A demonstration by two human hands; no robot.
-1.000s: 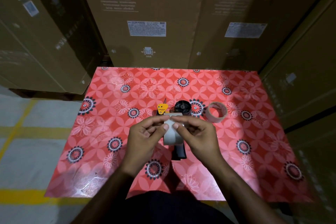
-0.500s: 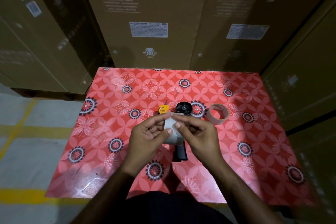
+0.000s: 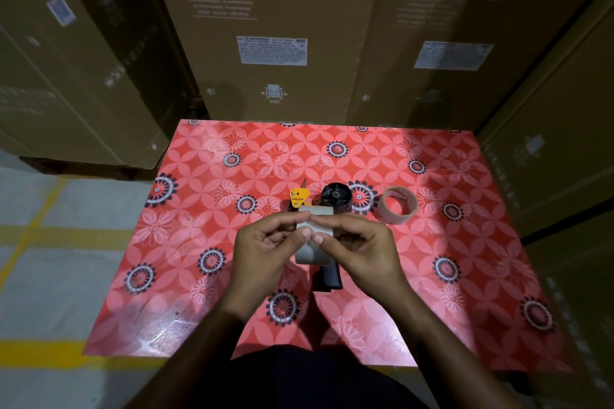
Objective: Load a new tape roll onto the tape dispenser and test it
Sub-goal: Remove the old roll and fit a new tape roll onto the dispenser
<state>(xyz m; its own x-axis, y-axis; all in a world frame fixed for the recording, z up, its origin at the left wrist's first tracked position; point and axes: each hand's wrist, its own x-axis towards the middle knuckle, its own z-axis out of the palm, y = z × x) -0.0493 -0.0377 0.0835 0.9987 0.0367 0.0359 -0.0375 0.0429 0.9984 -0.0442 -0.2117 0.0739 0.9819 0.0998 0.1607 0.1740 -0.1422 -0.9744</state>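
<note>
While left hand [image 3: 262, 246] and right hand [image 3: 358, 244] pinch the tape roll [image 3: 312, 242], tape dispenser [image 3: 327, 236] mostly hidden beneath

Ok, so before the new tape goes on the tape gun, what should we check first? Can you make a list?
1. New tape roll held firmly: ok, left hand and right hand both pinch it.
2. Loose tape end found: cannot tell, fingers cover it.
3. Tape dispenser within reach: ok, it lies on the table right under the hands.
4. Dispenser's black hub bare: ok, no roll on it.
5. Old empty core out of the way: ok, it lies to the right of the dispenser.
</note>
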